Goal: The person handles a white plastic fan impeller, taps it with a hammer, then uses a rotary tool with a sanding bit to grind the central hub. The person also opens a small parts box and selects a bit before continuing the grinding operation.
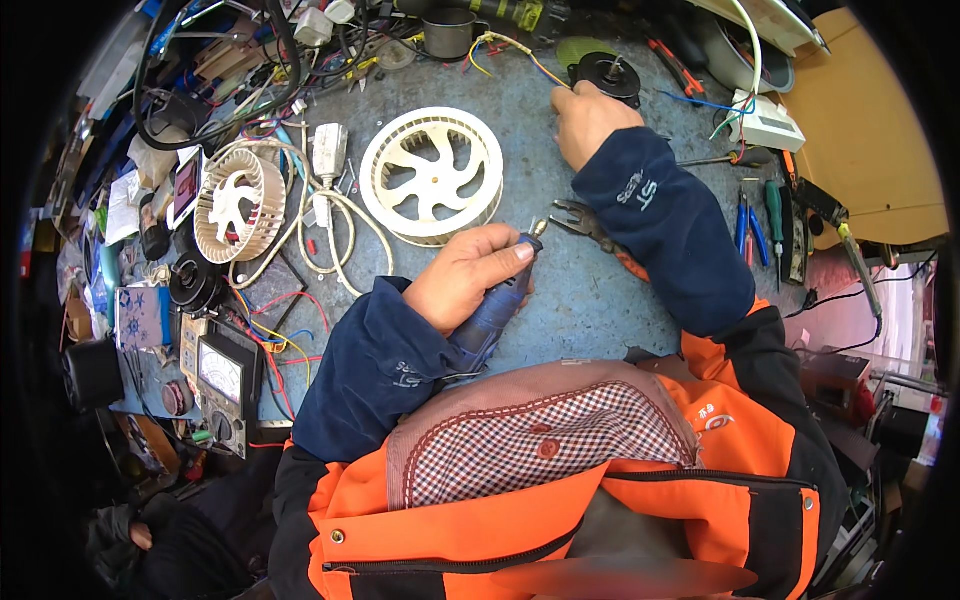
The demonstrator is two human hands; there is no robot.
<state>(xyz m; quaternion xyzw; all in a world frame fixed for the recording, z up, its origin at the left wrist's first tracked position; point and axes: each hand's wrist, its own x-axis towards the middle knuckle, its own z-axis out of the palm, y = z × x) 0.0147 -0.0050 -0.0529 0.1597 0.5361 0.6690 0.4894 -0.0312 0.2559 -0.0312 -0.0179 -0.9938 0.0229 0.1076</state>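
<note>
Head view: left hand [465,278] is closed around a blue power tool [488,325]; right hand [592,125] is at the black motor [608,75] (its grip I cannot tell), far on the table [575,325]. Work seems midway: white fan wheel [390,160] lies apart, unjoined.

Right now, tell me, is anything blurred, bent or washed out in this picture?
Head view: corners go black, and edges near the rim, like the tan sheet's, seem curved; head view: a smeared reddish oval covers part of the lower edge; head view: the pinkish patch at right looks washed out; head view: left hand and blue handheld tool look fairly sharp.
</note>
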